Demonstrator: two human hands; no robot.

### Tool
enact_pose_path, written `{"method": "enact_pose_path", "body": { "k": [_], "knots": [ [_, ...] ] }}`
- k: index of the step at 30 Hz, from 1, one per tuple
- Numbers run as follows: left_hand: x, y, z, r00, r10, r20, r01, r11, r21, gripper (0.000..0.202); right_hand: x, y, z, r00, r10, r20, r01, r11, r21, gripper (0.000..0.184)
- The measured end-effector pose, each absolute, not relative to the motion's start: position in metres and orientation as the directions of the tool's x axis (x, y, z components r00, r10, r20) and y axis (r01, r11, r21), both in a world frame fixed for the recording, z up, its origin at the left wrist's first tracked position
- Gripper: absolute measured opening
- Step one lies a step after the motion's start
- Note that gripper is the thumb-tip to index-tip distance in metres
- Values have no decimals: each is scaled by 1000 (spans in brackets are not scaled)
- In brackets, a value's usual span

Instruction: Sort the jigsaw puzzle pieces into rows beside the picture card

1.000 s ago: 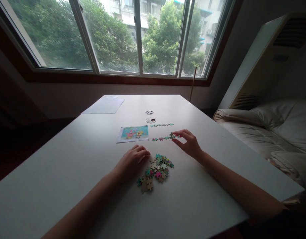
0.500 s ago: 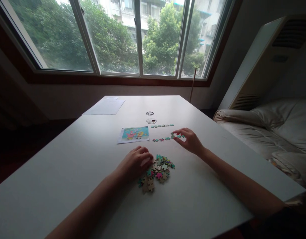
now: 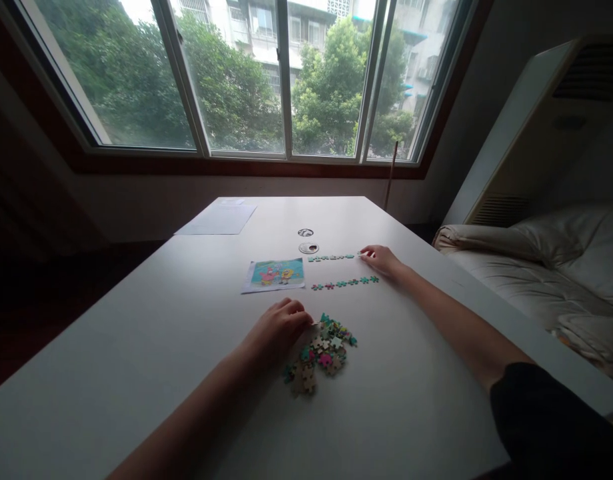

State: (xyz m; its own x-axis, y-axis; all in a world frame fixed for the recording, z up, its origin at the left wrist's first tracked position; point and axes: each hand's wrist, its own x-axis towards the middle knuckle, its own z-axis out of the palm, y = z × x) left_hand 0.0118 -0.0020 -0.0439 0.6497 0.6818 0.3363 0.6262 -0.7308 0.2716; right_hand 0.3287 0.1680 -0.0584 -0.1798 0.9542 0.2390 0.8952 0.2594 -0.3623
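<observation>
Small cardboard jigsaw pieces lie on a broad, glossy white table (image 3: 416,400), with a loose heap of mixed puzzle pieces (image 3: 326,344) nearest the person. The heap is uneven and overlapping: turquoise and green printed faces, one bright magenta piece, touches of yellow near the right side, and plain tan cardboard backs, most of them at the near end. Each has the usual rounded knobs and notches.

Beyond the heap run two lines of pieces. The nearer row of green and pinkish-red pieces (image 3: 341,284) slants slightly, its reddish ones towards the left end; the farther row of pale turquoise-green pieces (image 3: 329,258) lies roughly parallel. Whether neighbours interlock is too small to tell.

The bare right hand (image 3: 385,260) is at the right end of the farther row, thumb and finger pinching a tiny pale green piece (image 3: 359,255). The bare left hand (image 3: 281,325) rests at the heap's upper left edge, fingers curled, fingertips pinching a pale piece (image 3: 315,324) of which only a sliver shows.

Left of the rows lies a rectangular paper picture (image 3: 279,275) of pink and yellow cartoon figures on turquoise.
</observation>
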Motion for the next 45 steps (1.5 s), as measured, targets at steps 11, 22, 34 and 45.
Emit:
{"method": "enact_pose_path", "body": {
  "k": [11,22,34,45],
  "knots": [
    [11,0,-50,609,710,354,615,-705,354,19,324,184,-65,-133,974,184,919,191,-346,32],
    [11,0,-51,595,721,356,616,-693,373,18,323,174,-58,-170,966,195,917,228,-328,29],
    [23,-3,-45,325,885,334,552,-464,693,20,251,43,-35,-489,703,517,655,687,-314,11],
    [37,-16,-37,304,918,253,390,-362,847,27,228,-9,-36,-421,600,680,563,761,-323,11]
  ]
}}
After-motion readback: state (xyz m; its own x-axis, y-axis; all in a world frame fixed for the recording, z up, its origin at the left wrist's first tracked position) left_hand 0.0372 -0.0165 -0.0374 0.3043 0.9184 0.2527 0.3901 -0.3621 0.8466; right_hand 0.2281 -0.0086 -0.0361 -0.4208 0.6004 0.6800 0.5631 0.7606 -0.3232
